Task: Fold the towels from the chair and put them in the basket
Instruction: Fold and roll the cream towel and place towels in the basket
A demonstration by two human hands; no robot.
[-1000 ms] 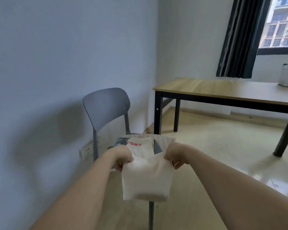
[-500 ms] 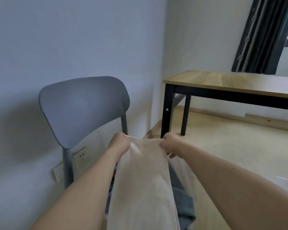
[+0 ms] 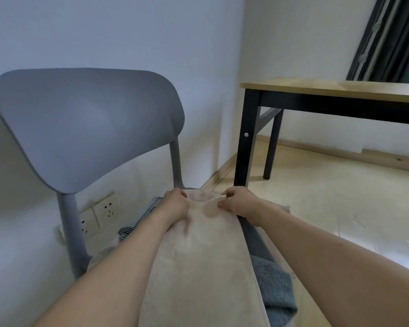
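The left hand (image 3: 175, 204) and the right hand (image 3: 237, 201) are pinching the far corners of the beige towel (image 3: 198, 260), which is lying stretched over the other towels (image 3: 273, 284) on the grey chair (image 3: 90, 123)

The beige towel (image 3: 198, 267) hides most of the chair (image 3: 87, 123) seat and runs off the frame at 6 o'clock. A dark towel (image 3: 274, 286) beneath shows only at 5 o'clock. The curtain (image 3: 387, 38) at 1 o'clock is blurred.
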